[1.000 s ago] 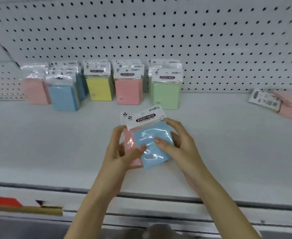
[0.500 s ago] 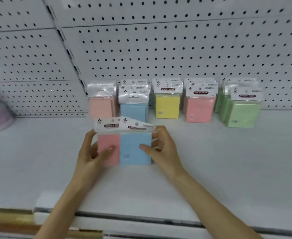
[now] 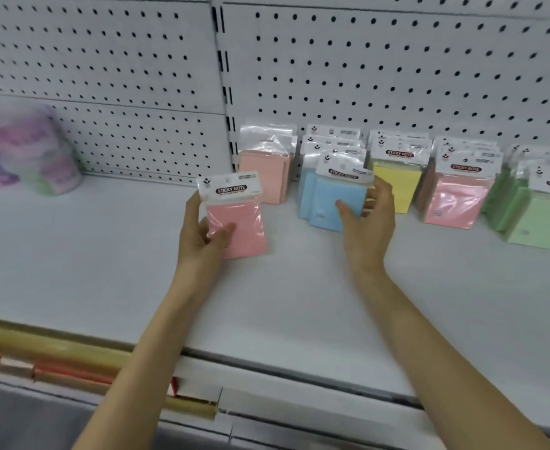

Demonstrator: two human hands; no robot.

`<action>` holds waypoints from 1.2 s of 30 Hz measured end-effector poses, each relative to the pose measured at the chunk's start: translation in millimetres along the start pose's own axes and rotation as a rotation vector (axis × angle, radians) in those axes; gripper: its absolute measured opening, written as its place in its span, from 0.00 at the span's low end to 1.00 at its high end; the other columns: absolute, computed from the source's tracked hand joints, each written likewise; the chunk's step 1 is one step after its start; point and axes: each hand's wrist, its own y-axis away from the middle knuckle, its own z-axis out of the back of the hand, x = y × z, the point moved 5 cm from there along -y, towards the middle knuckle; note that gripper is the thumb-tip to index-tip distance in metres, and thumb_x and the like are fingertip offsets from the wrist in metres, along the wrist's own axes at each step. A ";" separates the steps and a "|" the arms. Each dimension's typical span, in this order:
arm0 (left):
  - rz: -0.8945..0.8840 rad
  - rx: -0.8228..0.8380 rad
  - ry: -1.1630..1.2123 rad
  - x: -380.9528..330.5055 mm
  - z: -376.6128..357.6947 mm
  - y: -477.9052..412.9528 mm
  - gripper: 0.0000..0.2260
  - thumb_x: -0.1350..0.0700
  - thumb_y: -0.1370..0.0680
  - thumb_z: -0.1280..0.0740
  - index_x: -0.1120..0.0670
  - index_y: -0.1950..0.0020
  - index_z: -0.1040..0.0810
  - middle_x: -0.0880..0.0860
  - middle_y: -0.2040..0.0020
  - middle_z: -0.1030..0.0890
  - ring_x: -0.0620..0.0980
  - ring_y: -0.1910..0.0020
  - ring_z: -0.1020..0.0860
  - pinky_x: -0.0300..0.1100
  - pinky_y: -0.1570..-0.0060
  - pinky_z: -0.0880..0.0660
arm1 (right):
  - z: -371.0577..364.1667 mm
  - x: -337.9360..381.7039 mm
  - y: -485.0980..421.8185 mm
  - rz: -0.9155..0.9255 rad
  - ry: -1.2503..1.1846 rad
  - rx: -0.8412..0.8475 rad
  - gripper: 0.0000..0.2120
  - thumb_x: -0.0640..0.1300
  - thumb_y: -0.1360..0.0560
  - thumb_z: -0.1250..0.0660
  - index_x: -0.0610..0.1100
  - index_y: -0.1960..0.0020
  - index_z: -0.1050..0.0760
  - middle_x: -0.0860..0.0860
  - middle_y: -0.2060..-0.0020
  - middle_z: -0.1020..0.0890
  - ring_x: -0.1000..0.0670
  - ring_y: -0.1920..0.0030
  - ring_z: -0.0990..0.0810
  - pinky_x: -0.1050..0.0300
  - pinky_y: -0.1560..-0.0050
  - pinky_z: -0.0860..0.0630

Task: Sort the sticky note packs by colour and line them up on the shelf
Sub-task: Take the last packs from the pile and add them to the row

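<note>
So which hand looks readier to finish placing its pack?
Probably the right hand: its blue pack already sits against the blue row. The left hand holds its pink pack short of any row.

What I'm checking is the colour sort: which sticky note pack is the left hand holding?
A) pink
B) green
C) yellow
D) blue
A: the left hand grips the pink sticky note pack out in front of the row, while the right hand holds the blue sticky note pack.
</note>
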 end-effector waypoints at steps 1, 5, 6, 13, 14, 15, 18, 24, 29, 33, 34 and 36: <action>-0.003 0.003 0.006 -1.1 0.2 1.2 0.26 0.69 0.22 0.37 0.50 0.28 0.38 0.54 0.47 0.18 0.44 0.54 0.19 0.34 0.59 0.24 | -0.6 -0.2 -1.2 0.015 0.044 -0.001 0.26 0.40 0.33 0.27 0.50 0.38 0.31 0.53 0.50 0.24 0.46 0.49 0.24 0.52 0.50 0.25; -0.012 0.009 0.013 -4.4 -2.3 3.9 0.26 0.69 0.22 0.39 0.51 0.27 0.38 0.53 0.48 0.19 0.39 0.58 0.20 0.31 0.62 0.26 | -1.4 0.8 -5.8 0.025 0.116 -0.001 0.32 0.40 0.36 0.23 0.46 0.36 0.32 0.53 0.50 0.30 0.45 0.47 0.27 0.50 0.47 0.26; -0.013 0.008 0.013 -4.2 -2.2 3.6 0.25 0.69 0.22 0.39 0.50 0.28 0.38 0.52 0.49 0.19 0.39 0.58 0.20 0.31 0.62 0.26 | -1.8 1.5 -6.9 0.031 0.115 0.007 0.32 0.40 0.37 0.23 0.46 0.36 0.32 0.53 0.50 0.31 0.44 0.47 0.27 0.49 0.47 0.26; 0.017 0.030 0.006 0.9 -2.4 3.5 0.25 0.69 0.21 0.40 0.50 0.28 0.38 0.55 0.45 0.18 0.50 0.50 0.21 0.42 0.55 0.24 | -6.0 6.3 -11.2 0.005 0.020 0.079 0.36 0.39 0.38 0.22 0.48 0.34 0.33 0.50 0.48 0.32 0.50 0.51 0.27 0.66 0.50 0.28; 0.019 0.035 0.003 0.8 -3.1 3.7 0.25 0.69 0.21 0.40 0.50 0.28 0.38 0.54 0.45 0.18 0.50 0.50 0.21 0.42 0.55 0.25 | -4.8 5.7 -11.1 -0.013 0.012 0.076 0.36 0.39 0.38 0.22 0.49 0.34 0.34 0.50 0.48 0.32 0.51 0.52 0.27 0.70 0.53 0.30; 0.020 0.041 0.002 0.8 -3.5 3.5 0.25 0.69 0.21 0.40 0.50 0.28 0.37 0.53 0.45 0.18 0.50 0.50 0.21 0.44 0.55 0.25 | -2.5 5.9 -10.5 -0.036 0.006 0.063 0.36 0.40 0.37 0.22 0.49 0.34 0.34 0.50 0.48 0.31 0.52 0.55 0.28 0.73 0.55 0.31; 0.008 0.047 -0.014 0.3 -9.5 4.4 0.24 0.69 0.21 0.41 0.49 0.29 0.36 0.48 0.48 0.17 0.46 0.53 0.21 0.42 0.56 0.27 | 10.4 4.3 -7.9 -0.099 -0.068 -0.046 0.29 0.41 0.33 0.25 0.47 0.35 0.32 0.50 0.51 0.30 0.55 0.59 0.29 0.75 0.58 0.32; -0.022 0.136 0.050 -1.7 -76.1 13.5 0.19 0.65 0.19 0.41 0.50 0.30 0.36 0.48 0.50 0.18 0.39 0.61 0.21 0.33 0.63 0.26 | 34.4 11.2 12.5 -0.268 -0.345 0.213 0.07 0.38 0.24 0.34 0.49 0.56 0.24 0.53 0.61 0.22 0.53 0.61 0.24 0.64 0.62 0.26; -0.023 0.308 0.096 -1.3 -135.4 18.5 0.21 0.66 0.20 0.41 0.54 0.28 0.37 0.52 0.45 0.18 0.42 0.54 0.19 0.33 0.58 0.25 | 52.5 9.5 21.9 -0.236 -0.270 0.421 0.08 0.39 0.25 0.32 0.51 0.51 0.24 0.51 0.59 0.20 0.56 0.61 0.21 0.58 0.62 0.22; -0.039 0.450 0.073 0.0 -163.3 20.9 0.20 0.59 0.22 0.40 0.48 0.31 0.35 0.55 0.44 0.19 0.49 0.49 0.20 0.43 0.50 0.22 | 83.8 2.1 6.1 -0.195 -0.222 0.439 0.17 0.33 0.29 0.29 0.51 0.47 0.25 0.44 0.57 0.19 0.54 0.64 0.20 0.58 0.64 0.22; -0.035 0.464 0.060 1.7 -167.7 20.6 0.20 0.58 0.23 0.40 0.45 0.32 0.34 0.55 0.45 0.19 0.50 0.49 0.20 0.48 0.49 0.23 | 91.6 0.1 3.6 -0.180 -0.192 0.444 0.17 0.33 0.30 0.28 0.52 0.49 0.25 0.46 0.58 0.19 0.54 0.65 0.20 0.58 0.63 0.22; -0.065 0.401 0.024 3.0 -169.3 18.3 0.20 0.56 0.24 0.39 0.39 0.35 0.32 0.55 0.49 0.19 0.53 0.51 0.20 0.52 0.50 0.22 | 106.9 -4.6 -0.9 -0.147 -0.137 0.426 0.17 0.33 0.30 0.28 0.53 0.52 0.25 0.49 0.60 0.20 0.55 0.68 0.22 0.59 0.64 0.24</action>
